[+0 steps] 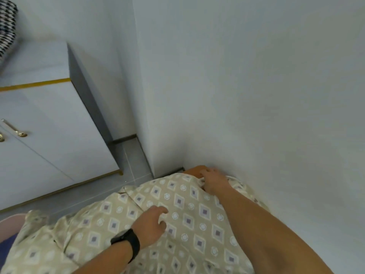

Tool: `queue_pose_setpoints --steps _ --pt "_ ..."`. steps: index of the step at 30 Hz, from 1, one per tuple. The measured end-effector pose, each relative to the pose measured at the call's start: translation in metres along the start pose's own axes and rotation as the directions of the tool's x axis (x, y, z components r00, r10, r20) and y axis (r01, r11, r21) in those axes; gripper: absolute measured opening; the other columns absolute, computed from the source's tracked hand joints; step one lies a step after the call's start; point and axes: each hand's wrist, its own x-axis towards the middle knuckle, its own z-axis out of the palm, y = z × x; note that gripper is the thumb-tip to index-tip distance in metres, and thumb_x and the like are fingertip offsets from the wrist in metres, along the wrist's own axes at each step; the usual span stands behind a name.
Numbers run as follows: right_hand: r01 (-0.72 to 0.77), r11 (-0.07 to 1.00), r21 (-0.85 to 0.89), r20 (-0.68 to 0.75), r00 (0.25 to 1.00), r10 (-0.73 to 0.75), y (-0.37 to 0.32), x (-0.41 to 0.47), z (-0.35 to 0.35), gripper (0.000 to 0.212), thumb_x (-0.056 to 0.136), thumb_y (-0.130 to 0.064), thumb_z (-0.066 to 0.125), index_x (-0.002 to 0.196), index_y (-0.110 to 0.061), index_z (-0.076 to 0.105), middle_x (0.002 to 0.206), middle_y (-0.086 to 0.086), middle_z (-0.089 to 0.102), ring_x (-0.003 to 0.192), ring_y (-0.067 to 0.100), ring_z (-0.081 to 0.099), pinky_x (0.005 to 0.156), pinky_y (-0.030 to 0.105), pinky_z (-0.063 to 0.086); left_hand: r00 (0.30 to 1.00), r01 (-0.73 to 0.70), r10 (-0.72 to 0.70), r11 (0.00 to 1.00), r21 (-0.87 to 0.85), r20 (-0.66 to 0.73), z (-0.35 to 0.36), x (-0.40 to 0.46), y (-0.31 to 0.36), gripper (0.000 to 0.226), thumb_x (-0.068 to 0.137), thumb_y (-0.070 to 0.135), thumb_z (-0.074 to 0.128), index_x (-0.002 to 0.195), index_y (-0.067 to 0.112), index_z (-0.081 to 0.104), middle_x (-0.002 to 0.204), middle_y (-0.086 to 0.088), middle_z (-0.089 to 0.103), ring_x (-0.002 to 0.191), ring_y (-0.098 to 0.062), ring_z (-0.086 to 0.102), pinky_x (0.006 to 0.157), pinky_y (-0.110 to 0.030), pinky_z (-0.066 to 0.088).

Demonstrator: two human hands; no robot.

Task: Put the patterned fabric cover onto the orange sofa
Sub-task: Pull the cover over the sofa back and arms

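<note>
Head view: right hand [214, 181] grips patterned cover [189, 220] edge; left hand [151, 224] pinches it.

Your patterned cover [185, 218] hides nearly all the orange sofa [194, 169]. The houndstooth item [7, 26] is cut off at the left edge.

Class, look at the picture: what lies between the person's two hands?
In the head view, only the patterned fabric cover stretches between the left hand and the right hand; nothing else lies there.
</note>
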Motion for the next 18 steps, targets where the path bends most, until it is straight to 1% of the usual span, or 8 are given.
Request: queue_pose_setpoints --steps 2,3,7,10,14,16,17,18 --pt "0.025 0.997 -0.078 0.070 0.997 -0.020 -0.003 0.013 0.010 0.059 0.088 -0.031 0.068 0.140 -0.025 0.044 0.148 0.004 0.040 0.133 0.032 0.040 0.102 0.065 0.042 0.999 -0.015 0.017 0.999 0.036 -0.034 -0.006 0.012 0.008 0.041 0.103 0.028 0.048 0.144 0.032 0.044 0.146 0.007 0.043 0.130 -0.013 0.050 0.104 -0.024 0.040" --pt "0.032 0.993 -0.114 0.085 0.996 -0.022 -0.002 0.019 0.014 0.058 0.088 -0.029 0.069 0.139 -0.022 0.043 0.147 0.006 0.040 0.133 0.032 0.040 0.102 0.065 0.041 0.999 -0.013 0.015 0.998 0.056 -0.044 -0.009 0.020 0.012 0.041 0.103 0.028 0.048 0.145 0.031 0.045 0.147 0.006 0.044 0.132 -0.014 0.049 0.106 -0.024 0.039" --pt "0.018 0.985 -0.173 0.048 0.999 -0.010 0.002 0.035 0.027 0.049 0.091 -0.023 0.067 0.136 -0.017 0.046 0.142 0.009 0.045 0.130 0.031 0.045 0.098 0.052 0.044 0.999 0.000 0.005 0.996 0.093 -0.046 -0.004 0.044 0.020 0.043 0.103 0.028 0.048 0.145 0.029 0.046 0.148 0.003 0.045 0.133 -0.019 0.048 0.110 -0.029 0.038" --pt "0.021 0.977 -0.214 0.000 1.000 -0.021 0.006 0.046 0.028 0.037 0.098 -0.017 0.054 0.134 -0.014 0.050 0.139 0.011 0.048 0.124 0.032 0.050 0.093 0.047 0.047 1.000 -0.005 0.004 0.997 0.079 0.012 0.014 0.050 0.022 0.040 0.102 0.030 0.049 0.142 0.031 0.047 0.146 0.006 0.044 0.129 -0.017 0.050 0.106 -0.031 0.043" --pt "0.020 0.965 -0.262 0.087 0.996 0.003 0.017 0.053 0.021 0.025 0.099 -0.017 0.051 0.118 -0.013 0.066 0.121 0.006 0.065 0.109 0.025 0.063 0.084 0.035 0.049 0.999 0.010 -0.012 0.999 0.052 0.038 0.031 0.051 0.019 0.037 0.102 0.030 0.047 0.139 0.033 0.049 0.137 0.007 0.048 0.119 -0.014 0.055 0.102 -0.029 0.045" --pt "-0.093 0.996 -0.009 0.037 0.995 0.093 0.023 0.065 0.006 0.025 0.096 -0.018 0.054 0.117 -0.012 0.065 0.121 0.009 0.066 0.108 0.029 0.065 0.084 0.035 0.050 0.998 0.030 -0.032 0.999 0.041 0.049 0.034 0.050 0.014 0.036 0.102 0.031 0.047 0.137 0.035 0.049 0.137 0.008 0.048 0.117 -0.013 0.056 0.102 -0.030 0.045" --pt "-0.167 0.953 0.253 -0.075 0.979 0.192 0.026 0.073 -0.006 0.026 0.097 -0.017 0.052 0.119 -0.009 0.062 0.122 0.014 0.065 0.109 0.033 0.064 0.086 0.037 0.050 0.998 0.036 -0.037 0.999 0.037 0.052 0.033 0.051 0.013 0.036 0.102 0.031 0.046 0.137 0.036 0.048 0.140 0.009 0.047 0.120 -0.014 0.055 0.103 -0.030 0.045" --pt "-0.188 0.832 0.521 -0.206 0.919 0.337 0.026 0.079 -0.021 0.027 0.099 -0.017 0.047 0.121 -0.007 0.057 0.121 0.018 0.064 0.110 0.037 0.062 0.087 0.039 0.049 0.998 0.038 -0.040 0.999 0.036 0.051 0.032 0.051 0.012 0.036 0.102 0.030 0.046 0.137 0.035 0.048 0.143 0.009 0.045 0.124 -0.014 0.053 0.104 -0.029 0.044"
